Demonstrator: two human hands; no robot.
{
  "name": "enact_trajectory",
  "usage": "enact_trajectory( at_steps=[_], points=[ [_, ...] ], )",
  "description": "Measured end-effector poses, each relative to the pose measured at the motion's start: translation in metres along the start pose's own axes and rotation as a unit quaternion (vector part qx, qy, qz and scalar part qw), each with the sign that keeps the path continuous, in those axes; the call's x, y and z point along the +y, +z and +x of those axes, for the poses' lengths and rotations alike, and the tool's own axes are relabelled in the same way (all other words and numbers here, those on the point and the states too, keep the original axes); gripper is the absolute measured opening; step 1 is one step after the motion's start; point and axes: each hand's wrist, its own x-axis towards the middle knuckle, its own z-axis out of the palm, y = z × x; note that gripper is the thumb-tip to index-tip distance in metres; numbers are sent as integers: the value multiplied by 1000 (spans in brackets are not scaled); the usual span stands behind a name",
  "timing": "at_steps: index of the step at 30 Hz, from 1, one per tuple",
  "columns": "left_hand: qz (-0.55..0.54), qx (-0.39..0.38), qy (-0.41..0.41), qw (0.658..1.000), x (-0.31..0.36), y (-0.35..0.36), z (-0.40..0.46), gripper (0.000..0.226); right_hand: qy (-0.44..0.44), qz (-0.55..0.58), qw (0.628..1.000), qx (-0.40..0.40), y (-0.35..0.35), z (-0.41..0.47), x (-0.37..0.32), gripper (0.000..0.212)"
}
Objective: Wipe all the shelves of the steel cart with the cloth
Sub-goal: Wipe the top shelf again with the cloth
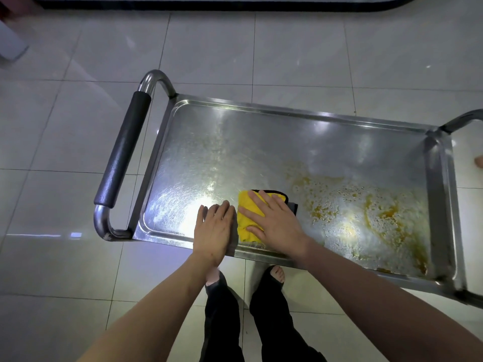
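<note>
Top shelf [235,142] wipe underway: right hand [271,220] fingers flat, pressing cloth [248,218], left hand [213,231] flat, released; next, sweep right into orange residue [379,215].

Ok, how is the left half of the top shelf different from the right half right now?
The left half of the top shelf is bare, scratched steel with glare; the right half carries orange-brown smears and wet droplets. The right hand presses the yellow cloth flat between the halves, and the left hand rests flat on the left half. Both halves lie in one rimmed steel tray.
</note>
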Motion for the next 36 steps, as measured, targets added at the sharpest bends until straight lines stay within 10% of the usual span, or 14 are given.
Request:
enact_trajectory(
  at_steps=[13, 36],
  points=[
    [57, -46, 9, 997, 0, -6, 1, 61, 90, 24, 993, -72, -39, 64, 90, 77],
    [95, -103, 2, 990, 17, -13, 10, 50, -25, 7, 1000, -14, 10, -39, 15, 58]
  ],
)
